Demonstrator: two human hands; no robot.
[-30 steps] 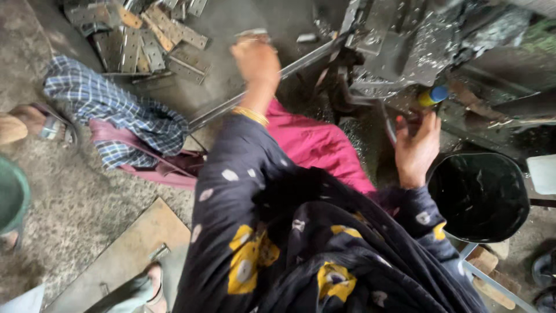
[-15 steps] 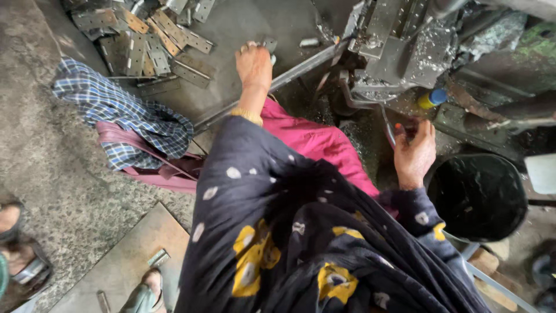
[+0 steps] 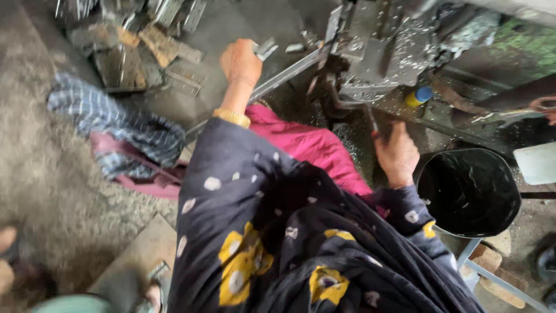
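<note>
Left hand (image 3: 242,61) clenched on small metal bracket (image 3: 265,48) left of the press (image 3: 385,49); right hand (image 3: 397,155) grasps its lever (image 3: 370,119). Keep fingers clear of the die.

Head camera peers steeply down, close over the person's chest; machine (image 3: 394,46) at one o'clock, black bucket (image 3: 469,191) at three.
</note>
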